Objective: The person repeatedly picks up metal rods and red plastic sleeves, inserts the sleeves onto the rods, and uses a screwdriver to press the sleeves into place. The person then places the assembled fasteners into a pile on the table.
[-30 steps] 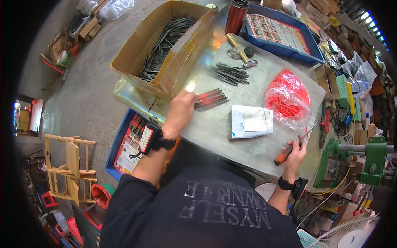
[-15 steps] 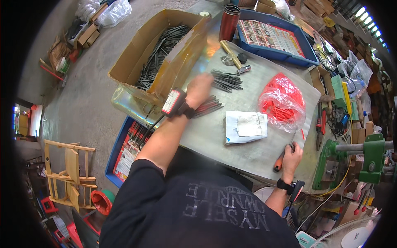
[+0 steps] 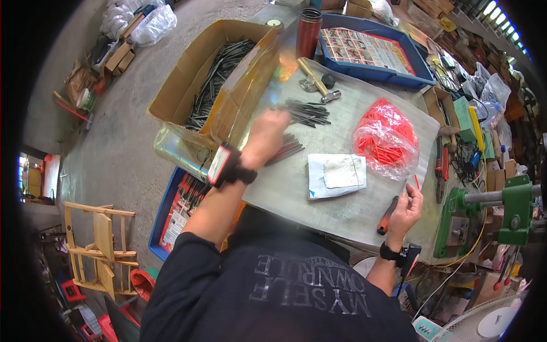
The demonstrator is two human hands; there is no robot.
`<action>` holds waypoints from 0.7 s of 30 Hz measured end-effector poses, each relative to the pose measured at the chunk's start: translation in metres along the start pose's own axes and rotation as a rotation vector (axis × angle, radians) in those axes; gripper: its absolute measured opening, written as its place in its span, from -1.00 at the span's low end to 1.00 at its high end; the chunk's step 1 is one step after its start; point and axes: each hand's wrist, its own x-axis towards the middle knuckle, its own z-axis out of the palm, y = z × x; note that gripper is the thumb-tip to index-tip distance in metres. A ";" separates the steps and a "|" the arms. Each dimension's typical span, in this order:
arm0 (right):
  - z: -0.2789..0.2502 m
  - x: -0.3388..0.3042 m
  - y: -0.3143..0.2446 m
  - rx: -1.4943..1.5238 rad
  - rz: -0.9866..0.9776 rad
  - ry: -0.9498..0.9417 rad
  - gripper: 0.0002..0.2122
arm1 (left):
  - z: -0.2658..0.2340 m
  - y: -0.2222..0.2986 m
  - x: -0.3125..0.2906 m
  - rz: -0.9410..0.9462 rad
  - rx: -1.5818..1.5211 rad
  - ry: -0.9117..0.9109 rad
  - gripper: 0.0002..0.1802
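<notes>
While the right hand (image 3: 405, 208) grips a screwdriver (image 3: 387, 216), the left hand (image 3: 269, 132), right of the cardboard box (image 3: 242, 94), apparently selects black rods (image 3: 308, 112) (grip state cannot be told); pickup requires fingertip pinching.

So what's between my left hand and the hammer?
A bunch of dark rods lies between your left hand and the hammer, in the head view.

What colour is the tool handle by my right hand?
The tool handle is orange and black, seen in the head view.
</notes>
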 end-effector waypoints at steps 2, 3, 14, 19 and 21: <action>0.010 -0.003 -0.014 0.184 0.045 -0.070 -0.80 | -0.006 0.023 -0.009 0.001 -0.214 0.037 -0.87; 0.015 -0.006 -0.022 0.284 0.103 -0.132 -0.80 | -0.007 0.036 -0.014 0.008 -0.322 0.063 -0.85; 0.046 -0.012 -0.074 0.683 0.173 -0.619 -0.88 | -0.012 0.117 -0.056 0.068 -0.691 -0.174 -0.80; 0.035 0.010 -0.059 0.520 0.119 -0.731 -0.85 | -0.012 0.107 -0.058 -0.057 -0.747 -0.384 -0.87; 0.039 0.029 -0.048 0.476 0.145 -0.547 -0.84 | -0.012 0.106 -0.060 -0.108 -0.787 -0.395 -0.87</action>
